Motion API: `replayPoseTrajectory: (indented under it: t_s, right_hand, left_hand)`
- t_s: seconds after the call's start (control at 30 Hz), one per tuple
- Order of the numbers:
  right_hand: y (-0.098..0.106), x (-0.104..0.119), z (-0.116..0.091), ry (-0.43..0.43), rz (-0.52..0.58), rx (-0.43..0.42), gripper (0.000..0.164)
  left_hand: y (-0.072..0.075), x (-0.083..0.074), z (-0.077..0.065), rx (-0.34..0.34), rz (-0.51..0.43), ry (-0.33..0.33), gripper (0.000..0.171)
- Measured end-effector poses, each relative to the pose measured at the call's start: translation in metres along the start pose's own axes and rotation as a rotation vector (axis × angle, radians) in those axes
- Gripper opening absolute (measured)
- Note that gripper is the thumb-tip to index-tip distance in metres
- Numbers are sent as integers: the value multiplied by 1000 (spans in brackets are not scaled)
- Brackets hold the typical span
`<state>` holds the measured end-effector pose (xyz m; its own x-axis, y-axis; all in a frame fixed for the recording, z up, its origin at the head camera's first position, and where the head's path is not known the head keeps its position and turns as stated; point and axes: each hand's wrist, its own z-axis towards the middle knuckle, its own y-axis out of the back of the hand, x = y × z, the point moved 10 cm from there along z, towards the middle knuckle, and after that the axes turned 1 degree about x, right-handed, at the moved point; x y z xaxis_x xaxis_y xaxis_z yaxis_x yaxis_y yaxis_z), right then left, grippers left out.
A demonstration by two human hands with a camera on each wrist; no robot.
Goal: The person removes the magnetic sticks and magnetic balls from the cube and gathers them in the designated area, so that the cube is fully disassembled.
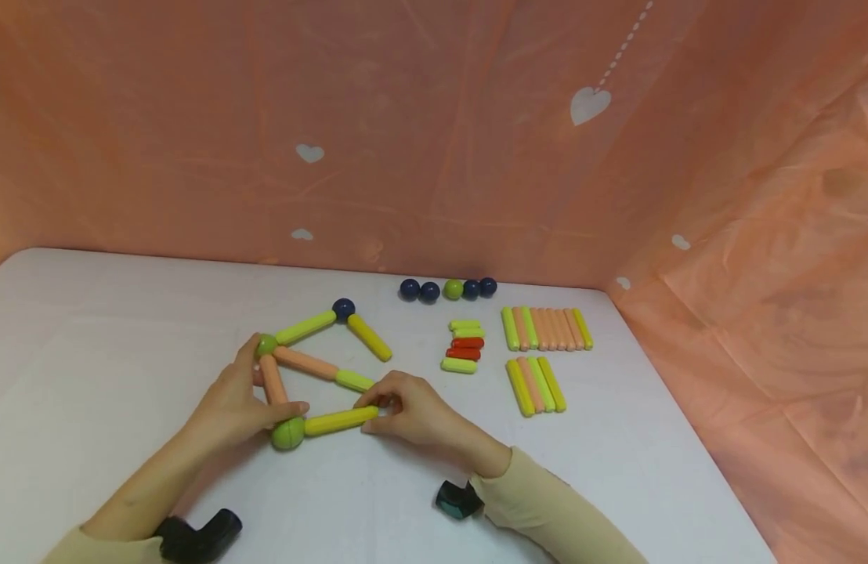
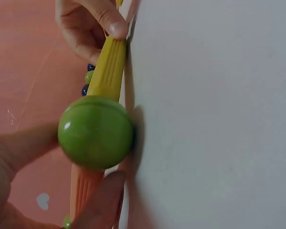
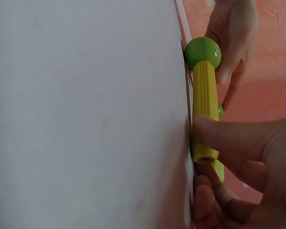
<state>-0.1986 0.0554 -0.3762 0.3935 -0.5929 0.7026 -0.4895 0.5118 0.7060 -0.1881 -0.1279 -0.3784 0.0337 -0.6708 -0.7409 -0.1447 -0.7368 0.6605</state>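
A flat figure of rods and balls lies on the white table. My left hand grips its left side, thumb at the near green ball, another finger near the far green ball. Between these balls runs a peach rod. A yellow rod reaches right from the near ball; its free end is pinched by my right hand. From the far ball, a second peach rod lines up with a lime rod, and another lime rod leads to a navy ball with a yellow rod.
Several navy balls and a green ball line the back edge. Short lime and red rods are stacked right of the figure. Farther right lie two groups of long rods. An orange cloth hangs behind.
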Motion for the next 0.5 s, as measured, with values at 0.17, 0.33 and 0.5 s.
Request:
replayPoseTrajectory:
  t_s: [0.17, 0.33, 0.5]
  right_hand:
    - [4, -1, -2, -15, 47, -23, 21]
    - [4, -4, -3, -21, 105, -4, 21]
    - [0, -5, -3, 15, 135, 41, 21]
  left_hand:
    - [-6, 0, -7, 60, -70, 3, 134]
    - [-9, -3, -10, 94, -152, -21, 135]
    - [-9, -1, -9, 106, -154, -14, 134]
